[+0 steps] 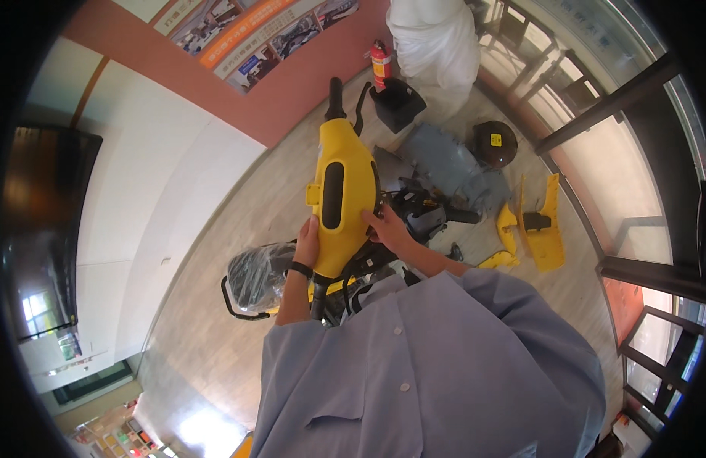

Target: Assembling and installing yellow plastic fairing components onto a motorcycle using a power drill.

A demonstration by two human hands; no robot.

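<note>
A yellow handlebar cover (351,160) with a long dark oval panel is mounted on a scooter's handlebar in front of me. A black grip (335,99) sticks out at its far end, with a brake lever beside it. My left hand (307,243), a dark band on its wrist, holds the cover's near left edge, thumb on top and the other fingers mostly hidden. My right hand (389,230) grips the opposite edge, its fingertips partly out of sight beside dark parts. Below lies the scooter's exposed black body (421,214). Its seat (257,278) is wrapped in clear plastic.
Yellow body panels (550,237) lie on the floor to the right. A grey sheet (444,156) is spread beyond the scooter, near a dark round helmet (495,143). Farther off are a black bin-like part (398,107), a red fire extinguisher (381,65) and a white-draped object (437,38).
</note>
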